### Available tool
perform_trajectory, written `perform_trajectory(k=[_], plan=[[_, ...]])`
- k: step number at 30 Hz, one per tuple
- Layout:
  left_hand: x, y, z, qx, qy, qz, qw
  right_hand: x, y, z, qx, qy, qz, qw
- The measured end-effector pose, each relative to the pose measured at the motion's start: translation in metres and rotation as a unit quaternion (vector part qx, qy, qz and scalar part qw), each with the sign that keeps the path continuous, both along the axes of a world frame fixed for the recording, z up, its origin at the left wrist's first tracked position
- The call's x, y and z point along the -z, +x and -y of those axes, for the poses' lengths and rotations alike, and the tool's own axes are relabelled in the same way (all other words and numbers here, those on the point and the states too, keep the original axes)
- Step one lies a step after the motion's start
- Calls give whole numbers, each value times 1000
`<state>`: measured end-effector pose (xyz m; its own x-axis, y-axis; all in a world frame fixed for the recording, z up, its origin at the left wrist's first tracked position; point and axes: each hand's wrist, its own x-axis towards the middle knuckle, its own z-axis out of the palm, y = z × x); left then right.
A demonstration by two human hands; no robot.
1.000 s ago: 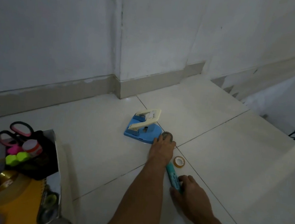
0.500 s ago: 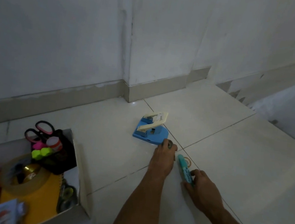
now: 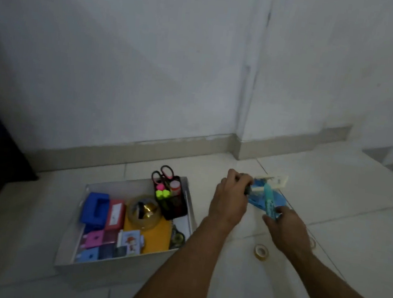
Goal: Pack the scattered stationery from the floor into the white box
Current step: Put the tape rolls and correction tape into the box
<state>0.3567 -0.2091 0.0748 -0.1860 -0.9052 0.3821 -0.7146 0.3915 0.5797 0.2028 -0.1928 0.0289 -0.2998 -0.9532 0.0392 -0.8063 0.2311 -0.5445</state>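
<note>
Held in the right hand [image 3: 287,226]: a slim teal glue stick [image 3: 269,201], tube-shaped, paler cap end up, print on the lower barrel too blurred to read. Long axis running from about 11 o'clock at the cap to 5 o'clock at the gripped base, tilted, crossing in front of the blue hole punch [image 3: 267,193] on the floor [image 3: 327,237]. Fingers wrapped round the lower end only.

Left hand [image 3: 230,201] clenched round a small dark roll [image 3: 247,190], mostly hidden by the fingers, just beside the punch at its 9 o'clock.

At 9 o'clock from both hands, resting on the floor: the white box [image 3: 189,209], already crowded with a black organiser holding scissors [image 3: 163,173], a clear tape roll [image 3: 143,212], a blue block [image 3: 94,208].

At 6 o'clock from the glue stick, lying flat on the tile: a small tape roll [image 3: 261,251], apart from both hands.
</note>
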Motion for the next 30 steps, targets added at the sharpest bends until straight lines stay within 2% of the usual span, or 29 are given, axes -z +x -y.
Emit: perform_trajectory(k=[5, 11, 21, 25, 30], plan=[[-18, 88, -29, -67, -8, 31, 997, -34, 69, -1, -66, -42, 57, 995], [-3, 156, -64, -172, 45, 74, 981, -49, 129, -16, -139, -54, 46, 988], [36, 160, -90, -138, 161, 54, 976, -45, 174, -31, -235, -55, 43, 969], [45, 150, -82, -104, 198, 56, 973, -43, 169, -26, -228, -65, 52, 970], [47, 148, -65, -45, 245, 84, 965, -34, 135, -18, -169, -57, 53, 982]])
